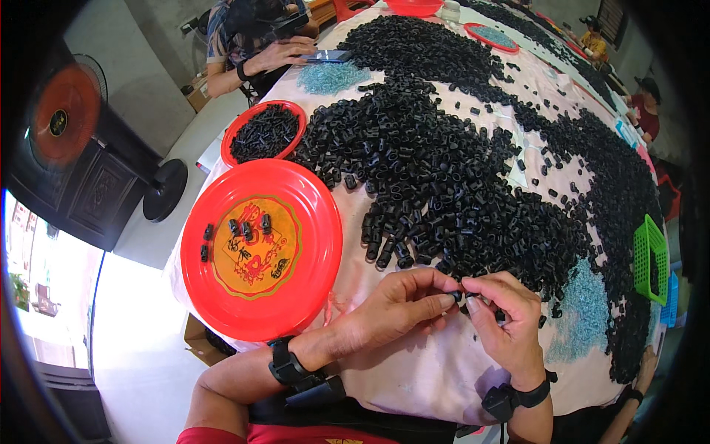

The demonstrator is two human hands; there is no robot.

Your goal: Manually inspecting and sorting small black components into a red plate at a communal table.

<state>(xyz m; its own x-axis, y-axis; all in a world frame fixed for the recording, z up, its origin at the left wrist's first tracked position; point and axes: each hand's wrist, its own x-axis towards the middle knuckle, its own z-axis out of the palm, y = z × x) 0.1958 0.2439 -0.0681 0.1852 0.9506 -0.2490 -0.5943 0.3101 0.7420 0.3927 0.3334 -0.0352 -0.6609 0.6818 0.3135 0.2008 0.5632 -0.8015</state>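
Near the table's front edge, my left hand (396,307) pinches a small black plastic piece (455,296) between thumb and fingertips. Close against it, my right hand (510,318) is closed, thumb and forefinger pressed around another small dark part, mostly hidden by the fingers. Just beyond both hands spreads a large heap of black hollow plastic pieces (444,185). To the left lies a red round tray (200,296) with a yellow printed centre, holding several black pieces (247,229). Behind it, a smaller red tray (302,122) is filled with thin black parts (264,133).
Pale bluish piles of tiny parts lie right (580,314) and far left (331,76) on the cloth-covered table. A green basket (649,259) stands at the right edge. A person (259,52) with a phone (328,56) sits far left; a fan (66,115) stands left.
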